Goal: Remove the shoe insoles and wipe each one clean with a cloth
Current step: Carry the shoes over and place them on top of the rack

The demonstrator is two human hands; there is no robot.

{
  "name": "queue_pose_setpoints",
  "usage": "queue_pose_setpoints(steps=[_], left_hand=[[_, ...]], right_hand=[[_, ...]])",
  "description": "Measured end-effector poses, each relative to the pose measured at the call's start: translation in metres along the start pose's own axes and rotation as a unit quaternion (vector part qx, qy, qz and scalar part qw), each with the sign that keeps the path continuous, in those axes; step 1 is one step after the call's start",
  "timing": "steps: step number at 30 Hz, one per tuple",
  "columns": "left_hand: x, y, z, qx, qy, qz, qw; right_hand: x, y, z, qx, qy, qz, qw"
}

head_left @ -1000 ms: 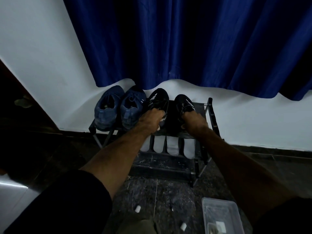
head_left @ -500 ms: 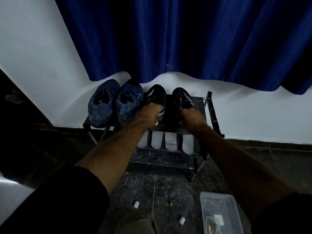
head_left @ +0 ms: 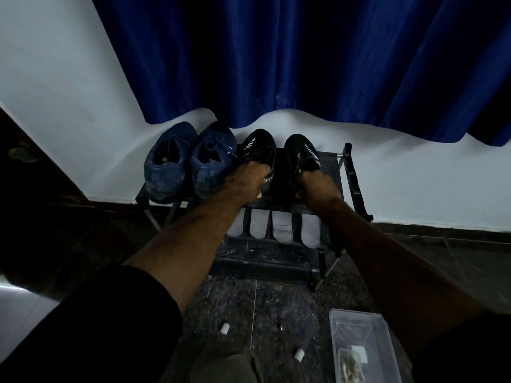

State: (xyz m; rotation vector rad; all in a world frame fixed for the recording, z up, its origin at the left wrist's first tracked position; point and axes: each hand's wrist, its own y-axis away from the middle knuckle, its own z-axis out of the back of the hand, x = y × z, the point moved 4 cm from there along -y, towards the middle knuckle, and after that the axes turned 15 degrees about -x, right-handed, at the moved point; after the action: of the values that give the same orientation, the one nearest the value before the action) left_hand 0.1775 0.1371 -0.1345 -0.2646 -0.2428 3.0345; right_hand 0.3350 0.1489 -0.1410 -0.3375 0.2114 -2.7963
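Black shoes point(head_left: 258, 153) sit on the rack's point(head_left: 349, 172) top shelf, right of two blue ones, each gripped by curled fingers: left hand point(head_left: 246, 181), right hand point(head_left: 315, 186). Four pale insoles point(head_left: 282, 226) lie below. A hard tug could knock the blue shoes point(head_left: 190, 161) off.

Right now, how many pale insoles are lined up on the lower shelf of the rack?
4, side by side on the lower shelf: far left partly behind the left forearm, then second, third and far right. More may be hidden.

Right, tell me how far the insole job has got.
Looks done: four pale insoles lie on the rack's lower shelf. In hand: the left hand and right hand each hold a black shoe. Whether wiping is left, I cannot tell.
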Motion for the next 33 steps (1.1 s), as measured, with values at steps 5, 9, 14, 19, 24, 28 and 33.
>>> queue_pose_setpoints(steps=[5, 9, 14, 19, 24, 28, 33], left_hand=[[0.0, 0.002, -0.001, -0.011, -0.015, -0.01, 1.0], [-0.001, 0.011, 0.001, -0.05, -0.043, -0.025, 0.998], [0.003, 0.027, 0.004, -0.087, -0.025, -0.015, 0.996], [0.011, 0.038, 0.021, -0.105, -0.003, 0.002, 0.994], [0.017, 0.059, 0.033, -0.124, 0.015, 0.004, 0.992], [0.018, 0.081, 0.042, -0.13, 0.019, 0.002, 0.991], [0.03, 0.105, 0.044, -0.12, 0.012, -0.017, 0.993]], right_hand=[[-0.001, 0.001, -0.003, -0.007, -0.003, -0.008, 1.0], [-0.002, 0.001, -0.004, -0.008, -0.01, -0.013, 1.0], [0.004, 0.006, -0.001, -0.014, 0.004, -0.01, 1.0], [0.01, 0.017, 0.004, -0.034, 0.031, 0.005, 0.999], [0.022, 0.031, 0.019, -0.054, 0.044, 0.004, 0.998], [0.031, 0.047, 0.029, -0.071, 0.054, 0.009, 0.996], [0.047, 0.061, 0.034, -0.082, 0.081, 0.017, 0.993]])
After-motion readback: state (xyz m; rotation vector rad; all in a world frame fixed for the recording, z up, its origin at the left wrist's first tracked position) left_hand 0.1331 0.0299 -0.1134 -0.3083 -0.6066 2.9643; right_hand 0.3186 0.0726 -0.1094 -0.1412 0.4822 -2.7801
